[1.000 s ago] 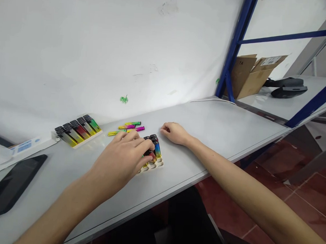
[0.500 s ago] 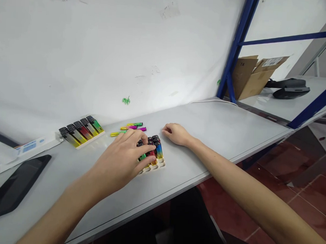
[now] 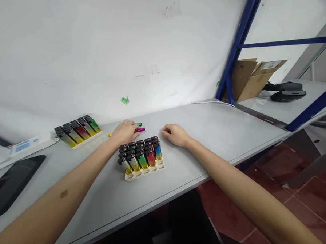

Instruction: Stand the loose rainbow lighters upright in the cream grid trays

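My left hand (image 3: 126, 131) reaches over a few slim shiny coloured tubes lying behind the front rack. Its thumb and fingers are bent and a little apart, with the fingertips partly hidden. A magenta tube (image 3: 141, 129) and a green tube end (image 3: 139, 124) show beyond the fingers; a yellow end (image 3: 109, 135) sticks out on the left. In front stands a cream rack (image 3: 144, 172) holding rows of black-capped lighters (image 3: 141, 159), its nearest row of holes bare. My right hand (image 3: 175, 134) rests on the table right of the rack, fingers curled in, nothing visible in them.
A second rack of lighters (image 3: 77, 131) stands by the wall on the left. Near it lie a white and blue box (image 3: 27, 147) and a black phone-like device (image 3: 10, 183). At right rise a blue metal frame (image 3: 234, 56) and, behind it, a cardboard box (image 3: 249, 81).
My left hand has moved from the lighters in the front rack back to the loose tubes, uncovering the rack. My right hand stays where it was.
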`<action>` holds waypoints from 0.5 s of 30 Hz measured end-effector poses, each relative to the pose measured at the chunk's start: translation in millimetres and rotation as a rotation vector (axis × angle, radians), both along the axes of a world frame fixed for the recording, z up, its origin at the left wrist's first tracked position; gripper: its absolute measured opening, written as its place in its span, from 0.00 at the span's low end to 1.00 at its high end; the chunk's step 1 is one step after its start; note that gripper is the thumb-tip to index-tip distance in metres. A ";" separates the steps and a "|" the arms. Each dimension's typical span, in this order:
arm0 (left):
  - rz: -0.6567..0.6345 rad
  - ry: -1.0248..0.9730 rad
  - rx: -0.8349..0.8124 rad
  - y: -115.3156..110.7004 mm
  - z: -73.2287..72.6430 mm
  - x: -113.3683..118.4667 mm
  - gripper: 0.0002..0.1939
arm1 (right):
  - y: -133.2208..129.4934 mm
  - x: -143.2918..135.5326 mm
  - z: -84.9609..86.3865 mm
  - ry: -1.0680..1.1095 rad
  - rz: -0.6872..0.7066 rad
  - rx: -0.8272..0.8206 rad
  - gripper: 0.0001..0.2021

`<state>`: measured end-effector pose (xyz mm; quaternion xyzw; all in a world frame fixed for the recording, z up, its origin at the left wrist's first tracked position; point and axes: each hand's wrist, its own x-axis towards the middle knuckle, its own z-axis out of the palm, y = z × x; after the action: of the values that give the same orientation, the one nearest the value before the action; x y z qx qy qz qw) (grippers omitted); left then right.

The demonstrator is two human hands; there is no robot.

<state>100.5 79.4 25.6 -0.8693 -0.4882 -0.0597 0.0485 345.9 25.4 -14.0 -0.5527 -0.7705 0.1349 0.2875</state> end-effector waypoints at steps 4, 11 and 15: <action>0.028 -0.075 -0.004 -3.8 -10.4 -2.2 0.11 | 1.5 0.1 -1.0 -0.005 0.008 -0.003 0.09; 0.059 -0.984 -0.315 -43.6 -23.0 -18.3 0.21 | 1.5 -0.1 -1.4 -0.005 0.003 -0.007 0.09; 0.131 -1.271 -0.480 -59.7 -21.0 -26.3 0.22 | 1.1 -0.1 -1.6 0.001 0.004 0.006 0.09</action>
<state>74.2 19.6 4.6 -0.6208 -0.4730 -0.4458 -0.4384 345.8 26.5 -15.6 -0.5501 -0.7720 0.1335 0.2890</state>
